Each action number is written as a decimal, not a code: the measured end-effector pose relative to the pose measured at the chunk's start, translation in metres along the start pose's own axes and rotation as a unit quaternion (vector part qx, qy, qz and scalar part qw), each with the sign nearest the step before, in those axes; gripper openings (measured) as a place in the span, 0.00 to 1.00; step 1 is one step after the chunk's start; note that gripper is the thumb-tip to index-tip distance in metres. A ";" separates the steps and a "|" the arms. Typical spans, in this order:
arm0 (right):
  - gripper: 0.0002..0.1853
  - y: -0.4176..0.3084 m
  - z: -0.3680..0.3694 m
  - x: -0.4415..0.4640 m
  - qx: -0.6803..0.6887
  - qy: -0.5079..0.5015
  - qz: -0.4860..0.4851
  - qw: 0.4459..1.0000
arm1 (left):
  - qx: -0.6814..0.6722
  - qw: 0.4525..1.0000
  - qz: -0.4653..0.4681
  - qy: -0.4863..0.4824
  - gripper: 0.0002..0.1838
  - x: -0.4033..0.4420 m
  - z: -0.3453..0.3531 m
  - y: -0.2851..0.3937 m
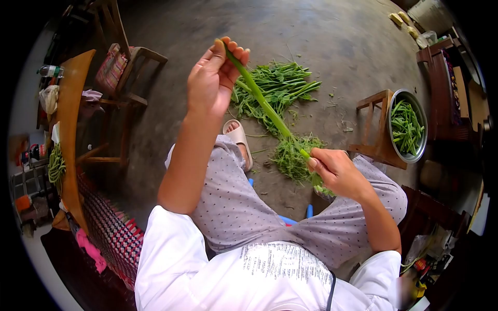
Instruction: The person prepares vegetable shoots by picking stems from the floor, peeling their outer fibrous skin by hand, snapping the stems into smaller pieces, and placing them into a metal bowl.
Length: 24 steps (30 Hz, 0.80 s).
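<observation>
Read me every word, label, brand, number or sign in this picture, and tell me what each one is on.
No text is readable.
White shirt: rows of dark print, too blurred to read.
Plastic bottle: any lettering is too small to read.

A home: wooden chair (148, 54), plaid cushion (111, 68), checkered cover (108, 220), low stool (384, 124), grey floor (342, 46).
</observation>
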State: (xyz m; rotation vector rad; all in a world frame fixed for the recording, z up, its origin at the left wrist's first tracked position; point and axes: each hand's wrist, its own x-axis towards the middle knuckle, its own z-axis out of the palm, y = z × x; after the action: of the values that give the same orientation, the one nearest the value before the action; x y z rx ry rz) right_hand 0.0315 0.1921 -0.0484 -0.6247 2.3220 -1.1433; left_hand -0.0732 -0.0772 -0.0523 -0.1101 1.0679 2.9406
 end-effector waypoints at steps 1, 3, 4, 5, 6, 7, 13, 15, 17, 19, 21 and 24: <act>0.12 0.003 0.001 -0.002 0.000 -0.002 -0.003 1.000 | -0.017 1.000 0.016 -0.006 0.10 0.003 -0.005 0.006; 0.11 0.010 0.001 -0.005 -0.002 -0.015 0.036 0.999 | -0.031 0.999 0.020 -0.006 0.10 0.007 -0.015 0.016; 0.11 0.013 0.000 -0.007 -0.002 -0.016 0.034 0.999 | -0.039 0.999 0.037 0.004 0.09 0.010 -0.020 0.019; 0.11 0.016 -0.002 -0.008 -0.010 -0.014 0.058 0.998 | -0.048 0.997 0.052 0.015 0.09 0.012 -0.025 0.023; 0.12 0.020 -0.004 -0.010 -0.018 -0.011 0.082 0.996 | -0.044 0.997 0.059 0.029 0.09 0.015 -0.030 0.028; 0.12 0.026 -0.006 -0.011 -0.018 -0.012 0.080 0.997 | -0.044 0.997 0.061 0.030 0.09 0.017 -0.038 0.034; 0.14 0.100 -0.010 -0.016 0.172 0.114 0.201 0.958 | -0.050 0.972 0.205 0.104 0.08 0.024 -0.058 0.067; 0.12 0.073 -0.017 -0.010 0.477 0.181 0.266 0.818 | -0.071 0.981 0.171 0.060 0.09 0.018 -0.052 0.063; 0.14 0.067 -0.025 -0.008 0.566 0.130 0.229 0.781 | -0.096 0.987 0.127 0.015 0.09 0.012 -0.041 0.051; 0.15 0.067 -0.019 -0.001 0.563 0.127 0.199 0.792 | -0.149 0.985 0.041 -0.075 0.09 0.006 -0.022 0.037; 0.19 0.052 -0.013 0.009 0.513 0.097 0.131 0.843 | -0.184 0.978 -0.003 -0.094 0.10 -0.001 -0.001 0.021; 0.20 0.020 -0.001 0.026 0.317 0.079 0.027 0.945 | -0.211 0.967 -0.092 -0.106 0.10 -0.012 0.020 -0.004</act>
State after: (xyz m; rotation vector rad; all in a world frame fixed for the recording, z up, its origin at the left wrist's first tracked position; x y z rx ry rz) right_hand 0.0072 0.1887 -0.0701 -0.2312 1.8970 -1.8439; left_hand -0.0627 -0.0613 -0.0383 0.0964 0.3740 2.8744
